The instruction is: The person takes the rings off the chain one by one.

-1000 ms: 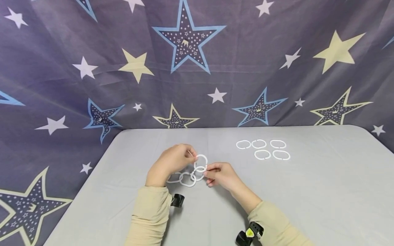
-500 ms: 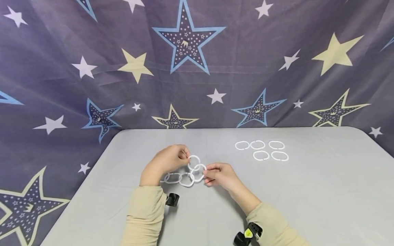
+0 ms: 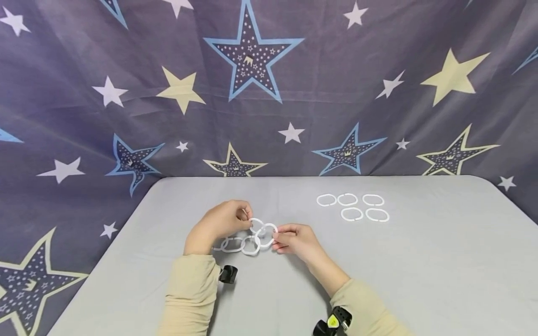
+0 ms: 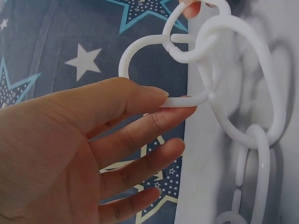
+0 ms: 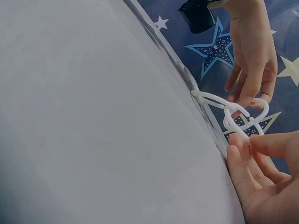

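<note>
Between thumb and index finger, my left hand (image 3: 220, 223) pinches a white plastic chain link (image 4: 140, 42); its other fingers are spread beneath. My right hand (image 3: 300, 240) pinches the end of a second white link (image 5: 230, 125), which passes through the first. In the left wrist view, the pinched link has a small gap (image 4: 170, 43) in its loop. Further joined links (image 3: 251, 253) trail from there to the left over the grey tabletop, the far end hidden behind my left wrist.
Several loose white oval links (image 3: 351, 219) lie in two rows at the back right of the grey table (image 3: 420, 261). Behind it hangs a dark curtain (image 3: 319, 93) printed with stars. Black wrist cameras (image 3: 228, 274) sit on both sleeves.
My left hand has shifted left and slightly down with its link. My right hand still grips the neighbouring link, which has turned and sits a little further left. The loose links have stayed put.
</note>
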### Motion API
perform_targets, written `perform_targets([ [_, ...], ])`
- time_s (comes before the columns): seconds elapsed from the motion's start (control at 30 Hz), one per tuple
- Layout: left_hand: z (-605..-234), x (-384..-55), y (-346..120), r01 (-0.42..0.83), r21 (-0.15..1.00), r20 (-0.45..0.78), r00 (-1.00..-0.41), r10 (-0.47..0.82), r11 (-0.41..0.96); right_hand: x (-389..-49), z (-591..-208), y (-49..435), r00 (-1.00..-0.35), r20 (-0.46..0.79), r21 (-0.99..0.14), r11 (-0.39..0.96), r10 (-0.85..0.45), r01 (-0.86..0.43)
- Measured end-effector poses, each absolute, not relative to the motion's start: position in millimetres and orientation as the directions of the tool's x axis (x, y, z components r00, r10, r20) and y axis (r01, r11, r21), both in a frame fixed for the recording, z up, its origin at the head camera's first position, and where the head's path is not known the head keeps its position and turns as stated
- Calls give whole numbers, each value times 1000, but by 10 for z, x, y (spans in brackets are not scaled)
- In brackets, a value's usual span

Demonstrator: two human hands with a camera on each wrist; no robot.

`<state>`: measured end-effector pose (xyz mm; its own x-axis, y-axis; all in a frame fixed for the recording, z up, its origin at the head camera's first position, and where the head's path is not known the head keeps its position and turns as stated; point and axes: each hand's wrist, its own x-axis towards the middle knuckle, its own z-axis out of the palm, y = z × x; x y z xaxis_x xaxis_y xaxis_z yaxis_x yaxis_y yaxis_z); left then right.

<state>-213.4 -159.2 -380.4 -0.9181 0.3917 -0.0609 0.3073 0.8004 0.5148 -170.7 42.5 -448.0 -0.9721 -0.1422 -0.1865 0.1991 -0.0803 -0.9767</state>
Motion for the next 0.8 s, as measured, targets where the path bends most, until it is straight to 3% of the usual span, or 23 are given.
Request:
perform_targets([
  [0.4,-3821,-2157,-1618,263,545,-90,-926,368,796,-1701,-4483,420,-973,-187,-976,-84,-132,199],
  [0.8,-3846,-2191,-1697,301,530,-23,-929,368,793,-1694,-4486,417,-975,-181,-978,-85,-129,193],
])
